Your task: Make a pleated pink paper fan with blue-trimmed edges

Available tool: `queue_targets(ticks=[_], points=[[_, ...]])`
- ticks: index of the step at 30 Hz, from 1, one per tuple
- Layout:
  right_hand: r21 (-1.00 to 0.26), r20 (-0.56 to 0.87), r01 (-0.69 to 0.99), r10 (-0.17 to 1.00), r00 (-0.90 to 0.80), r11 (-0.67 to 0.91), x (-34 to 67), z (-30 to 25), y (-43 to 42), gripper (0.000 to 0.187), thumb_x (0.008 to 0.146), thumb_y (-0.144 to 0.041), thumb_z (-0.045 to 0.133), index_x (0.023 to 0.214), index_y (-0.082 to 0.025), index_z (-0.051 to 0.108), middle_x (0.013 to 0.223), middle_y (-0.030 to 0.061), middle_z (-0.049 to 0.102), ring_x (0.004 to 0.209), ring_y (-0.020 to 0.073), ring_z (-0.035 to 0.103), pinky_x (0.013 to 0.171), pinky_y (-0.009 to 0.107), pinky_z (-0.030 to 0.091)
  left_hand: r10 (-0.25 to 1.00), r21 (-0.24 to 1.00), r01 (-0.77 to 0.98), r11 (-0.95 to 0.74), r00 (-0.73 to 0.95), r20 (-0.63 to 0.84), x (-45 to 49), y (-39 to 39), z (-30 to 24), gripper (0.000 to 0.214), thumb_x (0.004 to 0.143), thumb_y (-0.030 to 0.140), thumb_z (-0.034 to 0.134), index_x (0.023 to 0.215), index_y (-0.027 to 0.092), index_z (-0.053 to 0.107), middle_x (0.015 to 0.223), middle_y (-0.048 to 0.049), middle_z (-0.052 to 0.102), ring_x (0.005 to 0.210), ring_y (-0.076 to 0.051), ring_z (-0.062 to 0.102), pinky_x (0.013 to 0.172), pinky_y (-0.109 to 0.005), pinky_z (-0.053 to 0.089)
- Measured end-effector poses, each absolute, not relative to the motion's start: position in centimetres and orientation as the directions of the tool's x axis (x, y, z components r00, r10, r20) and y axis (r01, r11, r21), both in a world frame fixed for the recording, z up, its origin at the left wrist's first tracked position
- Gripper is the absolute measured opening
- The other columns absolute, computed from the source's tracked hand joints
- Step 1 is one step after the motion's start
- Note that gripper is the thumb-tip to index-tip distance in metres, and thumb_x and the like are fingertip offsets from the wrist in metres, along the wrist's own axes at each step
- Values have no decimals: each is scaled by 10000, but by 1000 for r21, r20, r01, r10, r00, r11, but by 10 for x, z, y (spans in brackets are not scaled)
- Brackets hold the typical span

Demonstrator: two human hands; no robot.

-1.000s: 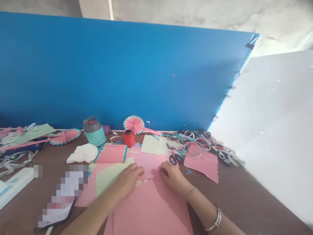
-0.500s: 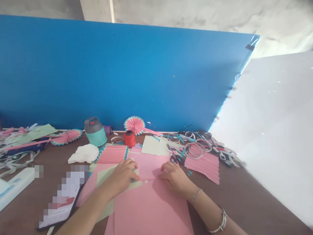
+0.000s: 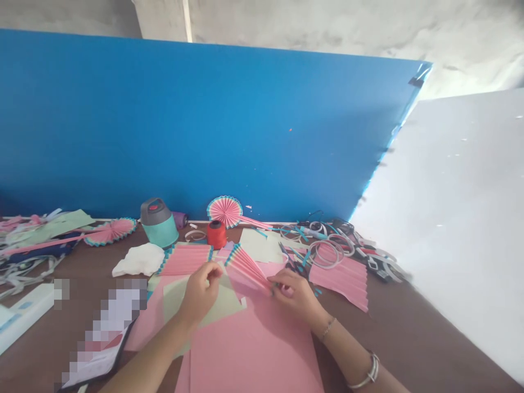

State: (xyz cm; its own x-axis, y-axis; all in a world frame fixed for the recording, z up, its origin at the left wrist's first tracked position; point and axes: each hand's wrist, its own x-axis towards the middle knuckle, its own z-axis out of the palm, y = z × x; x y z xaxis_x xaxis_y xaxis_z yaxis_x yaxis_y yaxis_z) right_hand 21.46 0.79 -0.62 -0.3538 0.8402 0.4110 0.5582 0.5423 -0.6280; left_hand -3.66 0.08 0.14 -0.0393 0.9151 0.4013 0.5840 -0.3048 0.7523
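My right hand [image 3: 297, 295] pinches one end of a pleated pink paper strip [image 3: 249, 267]. This strip has blue edges and fans out toward the upper left. Curled in a pinch, my left hand [image 3: 200, 292] is to the left of the strip, apart from it; I cannot make out what is at its fingertips. Below both hands lie large pink paper sheets [image 3: 254, 349] and a pale green sheet [image 3: 223, 305]. A small white scrap [image 3: 244, 302] rests on the pink paper. Another pleated pink piece [image 3: 188, 259] with blue edges lies beyond my left hand.
Scissors [image 3: 290, 265] lie behind my right hand, near a pleated pink sheet [image 3: 344, 281] and tape rings [image 3: 325, 252]. At the back are a red thread spool [image 3: 216, 234], a finished round fan [image 3: 224, 210] and a turquoise container [image 3: 159, 229]. A phone [image 3: 104, 344] lies left.
The pleated strip is now raised and spread in my right hand; before, both hands were low over the pink paper. My left hand has drawn back to the left, its fingers curled in.
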Motion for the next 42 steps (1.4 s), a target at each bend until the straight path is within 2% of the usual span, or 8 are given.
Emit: queue_targets(ticks=[3, 7, 14, 19, 24, 30, 34, 42], points=[[-696, 460, 477, 844, -276, 536, 209, -6, 6, 207, 797, -182, 517, 934, -193, 671, 748, 42, 608, 675, 145, 573, 616, 267, 483, 972, 858, 459, -230, 73, 221, -22, -7, 4, 195, 741, 225, 431, 728, 178, 620, 684, -21, 634, 677, -163, 581, 665, -280, 459], [-540, 605, 439, 694, -390, 718, 198, -6, -3, 235, 837, -165, 467, 1010, -196, 624, 800, 57, 591, 720, 149, 580, 650, 274, 496, 990, 979, 194, -59, 137, 33, -5, -15, 5, 311, 752, 357, 555, 965, 139, 619, 858, -77, 687, 830, -200, 633, 761, -309, 483], [-185, 572, 564, 555, -605, 805, 184, -9, -16, 271, 872, -162, 422, 1116, -181, 538, 866, 80, 591, 739, 173, 562, 638, 296, 472, 985, 950, 261, -170, 15, 172, 5, -20, 8, 173, 746, 347, 562, 744, 174, 573, 709, -17, 637, 699, -156, 591, 666, -260, 478], [-34, 544, 514, 448, -710, 857, 184, -4, -23, 316, 876, -126, 398, 1173, -154, 502, 824, 75, 615, 663, 164, 552, 590, 298, 445, 943, 813, 511, -279, -16, 334, 2, -21, 7, 90, 764, 250, 482, 716, 200, 540, 683, 4, 602, 684, -151, 568, 656, -257, 453], [53, 657, 457, 314, -686, 888, 190, 6, -36, 422, 848, -97, 421, 1237, -252, 478, 924, 64, 659, 880, 189, 592, 745, 325, 446, 810, 417, 789, -450, 164, 563, -8, -19, 8, 173, 793, 166, 439, 835, 210, 600, 829, -47, 624, 845, -205, 536, 788, -347, 392], [-10, 619, 686, 543, -568, 728, 189, 1, -21, 329, 852, -163, 462, 1166, -228, 536, 1126, 80, 604, 1116, 229, 468, 997, 432, 265, 850, 454, 730, -511, 349, 395, -5, -19, 1, 200, 843, 161, 432, 811, 212, 623, 875, -50, 565, 867, -193, 498, 783, -341, 396], [-101, 495, 682, 631, -597, 724, 194, -9, -10, 149, 849, -136, 488, 873, -210, 614, 841, 34, 625, 850, 173, 514, 845, 354, 310, 866, 504, 704, -500, 406, 293, -5, -19, -3, 181, 839, 161, 490, 802, 227, 655, 849, -34, 571, 878, -189, 500, 786, -338, 383], [-128, 335, 707, 701, -629, 695, 200, -10, -8, 100, 831, -138, 500, 786, -178, 580, 794, 29, 585, 768, 159, 479, 675, 292, 274, 816, 227, 787, -573, 524, 242, -8, -25, 3, 222, 858, 113, 444, 789, 196, 638, 828, -45, 608, 843, -204, 487, 790, -373, 336]])
